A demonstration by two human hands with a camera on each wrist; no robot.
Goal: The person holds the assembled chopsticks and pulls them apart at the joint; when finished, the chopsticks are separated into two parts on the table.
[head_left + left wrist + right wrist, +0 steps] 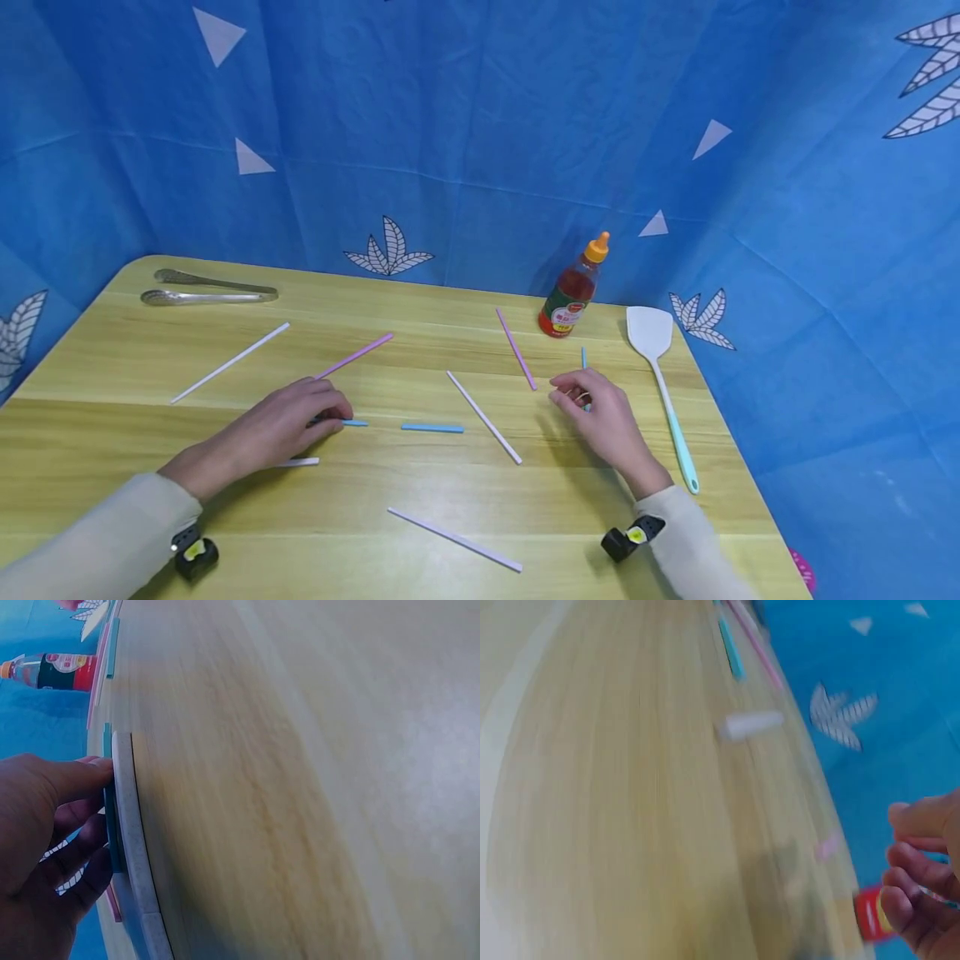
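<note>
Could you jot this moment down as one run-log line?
left hand: pinches blue stick | right hand: near another blue stick | sauce bottle: standing beyond right hand

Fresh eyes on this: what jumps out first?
The bottle, standing near the table's far edge, right of centre, its orange cap vivid against the blue cloth behind. Next, the thin sticks strewn across the table, and the spatula near its right edge.
</note>
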